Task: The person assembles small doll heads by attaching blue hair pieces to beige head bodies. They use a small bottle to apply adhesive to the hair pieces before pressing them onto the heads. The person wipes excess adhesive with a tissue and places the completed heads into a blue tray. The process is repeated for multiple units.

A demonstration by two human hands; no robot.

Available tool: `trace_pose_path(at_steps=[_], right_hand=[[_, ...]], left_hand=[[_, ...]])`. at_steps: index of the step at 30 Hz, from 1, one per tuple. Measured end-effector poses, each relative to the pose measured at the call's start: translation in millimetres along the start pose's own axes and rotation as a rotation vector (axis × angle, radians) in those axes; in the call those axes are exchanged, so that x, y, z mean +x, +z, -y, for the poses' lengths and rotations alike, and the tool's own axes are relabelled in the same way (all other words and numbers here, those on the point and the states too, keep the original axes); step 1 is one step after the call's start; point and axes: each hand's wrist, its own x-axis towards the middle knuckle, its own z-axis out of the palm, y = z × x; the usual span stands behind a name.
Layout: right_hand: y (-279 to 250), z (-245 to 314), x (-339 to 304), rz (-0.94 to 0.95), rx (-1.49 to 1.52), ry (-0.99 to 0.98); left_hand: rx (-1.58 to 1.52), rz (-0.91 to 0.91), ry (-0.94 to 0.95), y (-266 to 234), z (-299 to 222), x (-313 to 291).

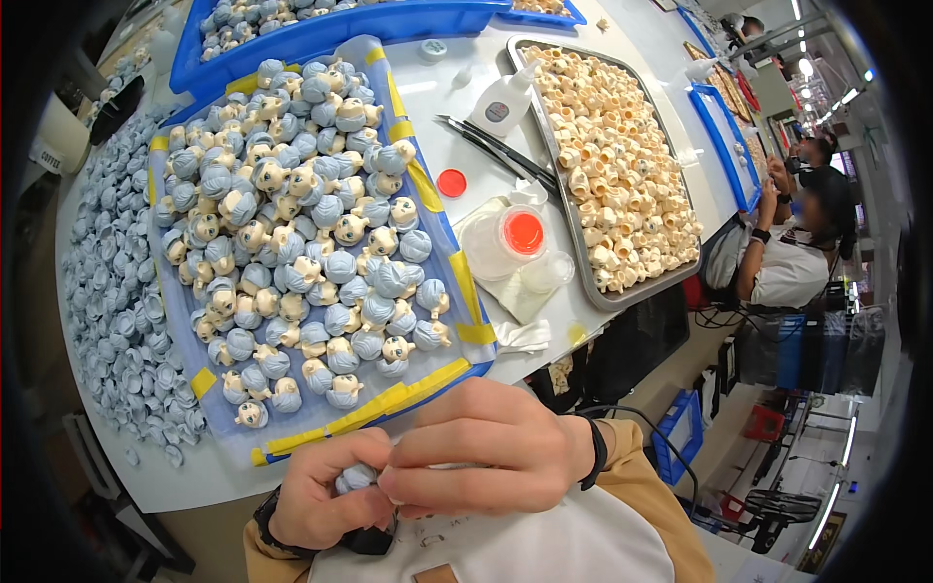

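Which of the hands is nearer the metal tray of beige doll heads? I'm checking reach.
Right. The right hand lies below the metal tray, on its side; the left hand, pinching a blue-haired doll head, sits farther left.

Toy factory bench — trays [457, 335] of doll heads [321, 233]

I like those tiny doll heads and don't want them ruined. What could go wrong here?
1. The small blue-haired doll head is pinched between the left hand and right hand past the table edge, above the lap; if it slips, it may fall.
2. The open dish of red paint sits close to the tray of blue-haired heads; a bump might spill paint.
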Motion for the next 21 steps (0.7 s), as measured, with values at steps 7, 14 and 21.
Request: trace_pose_path(at_steps=[7, 14, 21], right_hand=[[-15.4, -2.0, -3.1, -0.045, -0.106, 0.054], [-77.7, -24.6, 6.7, -0.161, -0.675, 0.497], [-75.4, -40.0, 10.6, 0.018, -0.741, 0.489]], left_hand=[[-0.073, -0.174, 0.184, 4.7, 3.4, 3.4], [-0.25, -0.315, 0.286, 12.1, 3.1, 7.0], [-0.054, -0.165, 0.203, 5.3, 1.3, -0.9]])
